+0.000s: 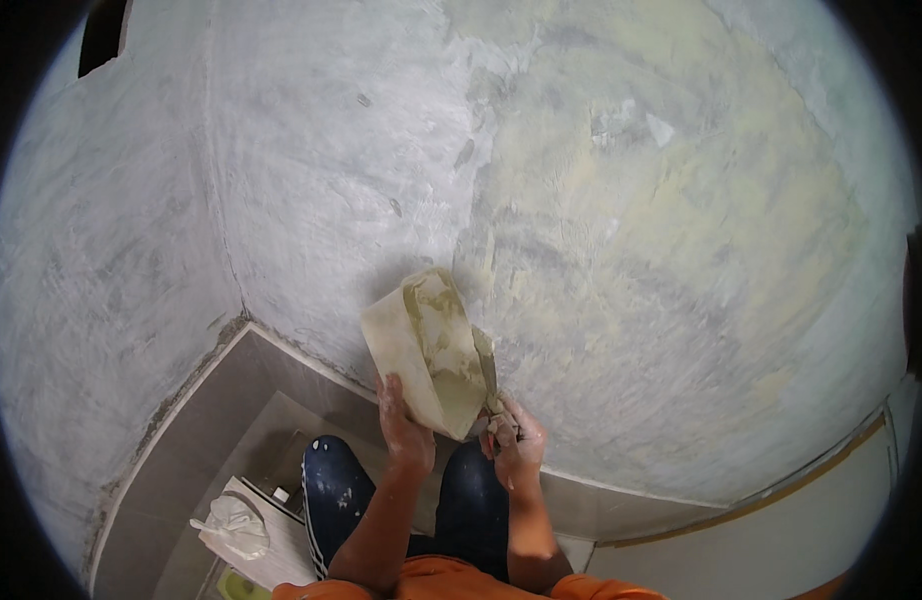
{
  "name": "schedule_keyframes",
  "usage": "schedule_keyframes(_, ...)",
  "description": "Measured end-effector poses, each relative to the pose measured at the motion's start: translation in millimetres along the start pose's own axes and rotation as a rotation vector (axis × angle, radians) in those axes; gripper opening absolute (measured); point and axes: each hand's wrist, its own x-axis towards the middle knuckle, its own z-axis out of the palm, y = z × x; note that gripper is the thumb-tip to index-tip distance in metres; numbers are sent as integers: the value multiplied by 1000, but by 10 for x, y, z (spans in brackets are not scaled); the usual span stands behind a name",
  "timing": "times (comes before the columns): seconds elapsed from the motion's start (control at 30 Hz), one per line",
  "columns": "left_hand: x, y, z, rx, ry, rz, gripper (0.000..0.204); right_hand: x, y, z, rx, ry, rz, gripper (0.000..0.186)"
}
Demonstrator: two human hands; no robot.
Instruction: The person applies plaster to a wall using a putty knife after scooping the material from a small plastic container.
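Observation:
My left hand (403, 425) grips the lower edge of a pale, putty-smeared tub (426, 350), tilted so its open mouth faces me. My right hand (515, 438) holds a putty knife (486, 365) whose blade reaches into the tub's right side, where yellowish putty clings to the inner wall. Both hands are raised in front of a grey plastered wall (631, 250) that carries broad patches of yellowish filler. My knees in dark, paint-spotted trousers (336, 495) show below the hands.
A wall corner (226, 230) runs down on the left to a grey tiled floor (196, 450). A board with a crumpled whitish bag (233, 525) lies at the lower left. Dark openings sit in the wall at the top left (103, 35) and right (916, 300).

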Motion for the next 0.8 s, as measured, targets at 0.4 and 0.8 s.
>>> schedule_keyframes(0.4, 74, -51, -266, 337, -278, 334, 57, -11, -140, -28, -56, -46, 36, 38)
schedule_keyframes(0.8, 136, -149, -402, 160, -265, 246, 59, 3, -84, -96, -331, -10, 48, 36)
